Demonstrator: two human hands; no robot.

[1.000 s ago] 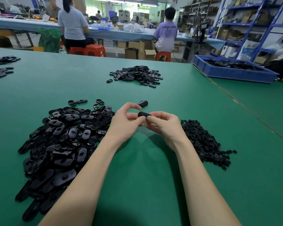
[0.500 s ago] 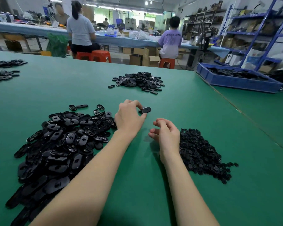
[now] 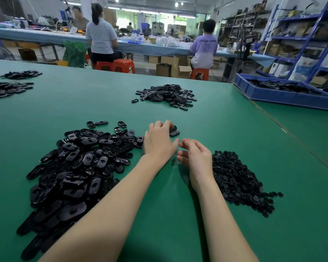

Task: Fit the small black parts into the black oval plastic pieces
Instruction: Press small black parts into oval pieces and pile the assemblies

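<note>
A large heap of black oval plastic pieces lies on the green table at my left. A pile of small black parts lies at my right. My left hand reaches forward between them, its fingertips curled over one oval piece that sits against another oval piece on the table. My right hand hovers just left of the small parts, fingers loosely curled, holding nothing that I can see.
A further pile of oval pieces lies at mid-table, with more piles at the far left. A blue bin of black parts stands at the back right. Two people sit at a far bench.
My left hand carried the oval piece forward from between both hands to the lone piece on the table. My right hand let go and drew back beside the small parts.
</note>
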